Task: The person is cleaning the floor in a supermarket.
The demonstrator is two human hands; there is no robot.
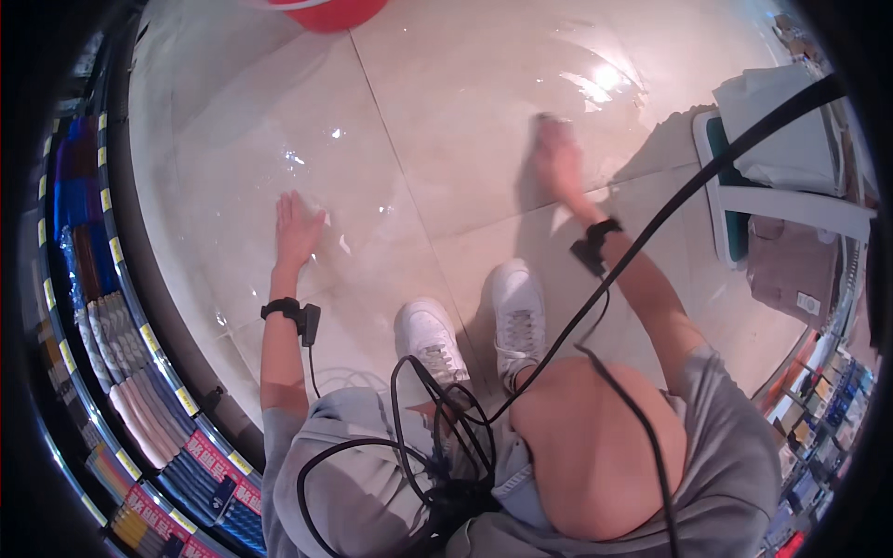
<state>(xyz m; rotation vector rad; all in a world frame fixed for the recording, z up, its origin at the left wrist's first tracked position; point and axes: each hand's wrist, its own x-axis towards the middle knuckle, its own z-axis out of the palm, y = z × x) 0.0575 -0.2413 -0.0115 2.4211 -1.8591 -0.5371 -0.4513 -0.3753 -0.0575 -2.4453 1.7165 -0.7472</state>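
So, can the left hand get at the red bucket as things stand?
Probably, with a forward lean: the left hand looks free, and only wet-looking floor shows between it and the red bucket.

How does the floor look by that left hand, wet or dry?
Wet, apparently: the floor shows scattered glossy patches, some close beside the left hand.

This is a shop, shown by shelves (132,293) of folded cloth-like goods (139,414) with yellow edge tags (149,337) and red signs (225,462) left of the left fingers (288,208), and crowded merchandise (826,442) well right of the right fingers (561,147).
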